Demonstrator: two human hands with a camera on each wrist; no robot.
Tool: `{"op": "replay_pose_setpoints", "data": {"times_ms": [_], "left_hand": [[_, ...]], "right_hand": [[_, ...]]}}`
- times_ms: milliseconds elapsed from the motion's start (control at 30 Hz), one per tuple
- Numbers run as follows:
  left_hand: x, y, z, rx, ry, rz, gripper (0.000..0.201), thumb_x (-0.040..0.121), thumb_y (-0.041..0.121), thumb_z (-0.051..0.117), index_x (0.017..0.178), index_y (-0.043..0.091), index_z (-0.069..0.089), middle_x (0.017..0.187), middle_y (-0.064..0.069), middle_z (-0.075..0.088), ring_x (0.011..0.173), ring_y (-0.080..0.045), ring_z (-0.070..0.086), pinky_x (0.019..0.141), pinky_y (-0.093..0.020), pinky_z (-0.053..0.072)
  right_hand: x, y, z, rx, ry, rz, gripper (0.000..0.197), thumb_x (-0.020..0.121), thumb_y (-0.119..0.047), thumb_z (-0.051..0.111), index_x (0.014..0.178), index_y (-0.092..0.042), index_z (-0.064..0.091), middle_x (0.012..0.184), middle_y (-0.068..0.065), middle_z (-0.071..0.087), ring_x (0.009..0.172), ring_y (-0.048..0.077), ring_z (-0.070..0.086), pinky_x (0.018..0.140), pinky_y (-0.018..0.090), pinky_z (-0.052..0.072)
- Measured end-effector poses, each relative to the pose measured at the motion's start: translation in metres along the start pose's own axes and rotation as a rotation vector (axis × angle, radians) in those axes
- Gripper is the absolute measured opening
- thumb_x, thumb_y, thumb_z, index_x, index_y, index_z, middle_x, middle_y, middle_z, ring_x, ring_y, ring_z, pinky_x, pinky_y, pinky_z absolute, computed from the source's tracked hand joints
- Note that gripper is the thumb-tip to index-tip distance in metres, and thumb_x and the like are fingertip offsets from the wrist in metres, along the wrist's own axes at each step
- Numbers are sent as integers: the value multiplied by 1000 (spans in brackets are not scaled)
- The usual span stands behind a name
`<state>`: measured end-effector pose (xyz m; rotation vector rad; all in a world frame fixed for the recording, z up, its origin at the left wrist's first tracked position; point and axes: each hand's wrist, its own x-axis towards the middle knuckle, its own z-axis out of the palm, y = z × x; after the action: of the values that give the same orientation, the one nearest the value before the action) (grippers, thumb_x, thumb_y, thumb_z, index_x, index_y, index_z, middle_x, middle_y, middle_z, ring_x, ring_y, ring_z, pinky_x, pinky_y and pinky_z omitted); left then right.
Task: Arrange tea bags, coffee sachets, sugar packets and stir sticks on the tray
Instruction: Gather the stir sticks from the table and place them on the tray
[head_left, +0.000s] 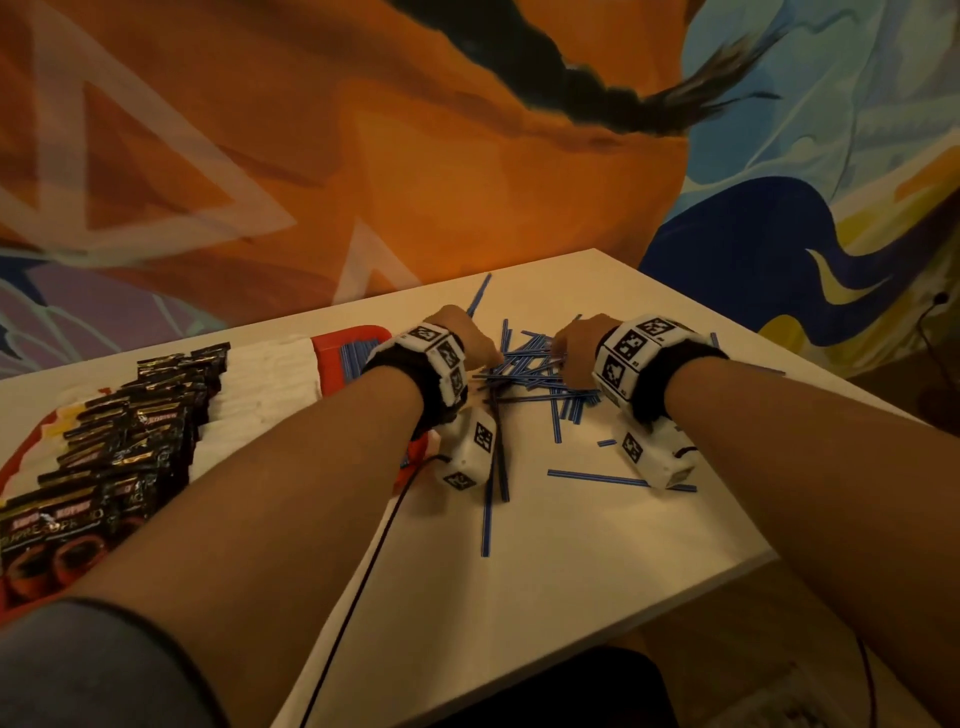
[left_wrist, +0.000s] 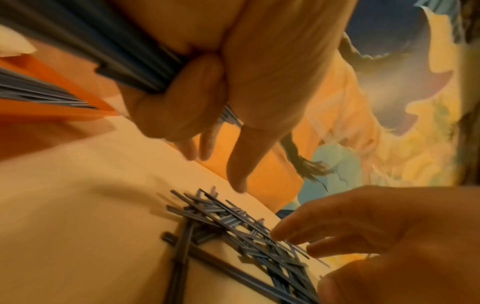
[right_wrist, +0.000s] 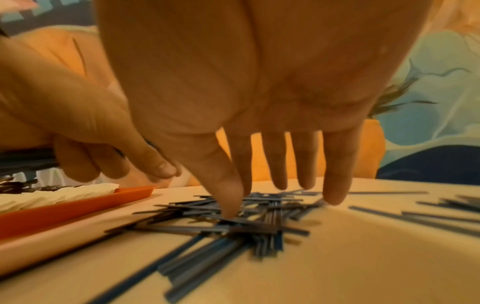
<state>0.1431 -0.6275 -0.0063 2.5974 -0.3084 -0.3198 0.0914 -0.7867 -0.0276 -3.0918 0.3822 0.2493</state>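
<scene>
A loose pile of blue stir sticks (head_left: 530, 374) (left_wrist: 246, 232) (right_wrist: 246, 218) lies on the white table, right of the red tray (head_left: 332, 358) (right_wrist: 64, 209). My left hand (head_left: 467, 338) (left_wrist: 197, 102) is at the pile's left edge and grips a bundle of stir sticks (left_wrist: 130, 67) in its curled fingers. My right hand (head_left: 576, 348) (right_wrist: 259, 102) reaches down onto the pile with straight fingers, its thumb tip touching the sticks. On the tray lie rows of black coffee sachets (head_left: 130, 431), white sugar packets (head_left: 265, 379) (right_wrist: 52, 195) and, at its right end, a row of stir sticks (head_left: 353, 358).
Single sticks (head_left: 597, 478) lie scattered toward the table's front edge (head_left: 675, 587). A black cable (head_left: 363, 571) runs from my left wrist across the table toward me. A painted wall stands right behind the table.
</scene>
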Motion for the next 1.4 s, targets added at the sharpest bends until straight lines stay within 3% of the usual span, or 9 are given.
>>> {"op": "replay_pose_setpoints", "data": {"times_ms": [100,300,500,567,700,900,1000,1200,1400], "left_hand": [[8,16,14,160,-57,59,51,77,53,79,82,10,53,75,-5,54,66,-20,52,59,-30,41],[25,34,37,382,-98,122,59,67,70,76,81,16,55,75,-5,60,68,-23,58,65,-31,48],[51,36,45,494,-85,109,54,73,45,83,107,7,63,91,-11,63,90,-29,67,80,-45,59],[38,40,42,439,-102,125,32,79,33,79,89,8,61,76,-6,57,80,-25,61,76,-34,53],[37,36,44,391,-91,134,29,83,31,74,70,12,55,71,-5,57,74,-25,56,68,-32,47],[39,30,41,359,-152,125,34,80,46,72,72,16,58,78,-7,61,70,-26,55,67,-32,44],[35,31,41,410,-161,153,46,71,57,79,71,15,59,70,-4,60,69,-25,56,65,-33,46],[24,34,35,469,-192,170,28,92,32,62,74,13,53,78,-6,56,79,-27,55,72,-34,45],[6,29,20,430,-229,149,34,103,22,44,71,12,42,73,-4,42,62,-18,38,59,-30,33]], "right_hand": [[-18,-3,-3,6,-71,-22,39,81,-32,57,117,-20,69,119,10,68,105,31,65,90,46,56],[-22,11,3,98,-14,-83,36,82,-19,67,117,-26,66,114,4,69,98,26,64,86,36,56],[-19,19,8,163,38,-91,39,81,-16,69,119,-23,66,119,4,66,100,25,63,83,32,54],[-17,21,9,195,49,-101,36,84,-14,69,120,-20,67,120,3,66,104,24,63,82,28,51],[-15,22,10,241,85,-118,31,85,-15,69,115,-22,69,120,2,66,104,23,63,79,26,50],[-9,24,13,248,93,-99,24,84,-19,68,107,-27,70,112,1,68,87,20,58,72,26,46],[-10,24,13,258,83,-97,22,85,-17,66,104,-28,72,111,1,68,94,22,61,78,28,50],[-9,28,11,290,86,-59,19,82,-20,69,81,-37,61,105,-1,68,91,22,62,77,29,51],[-15,29,7,339,61,-19,18,86,-18,68,103,-21,71,110,5,70,101,26,63,84,30,50]]}}
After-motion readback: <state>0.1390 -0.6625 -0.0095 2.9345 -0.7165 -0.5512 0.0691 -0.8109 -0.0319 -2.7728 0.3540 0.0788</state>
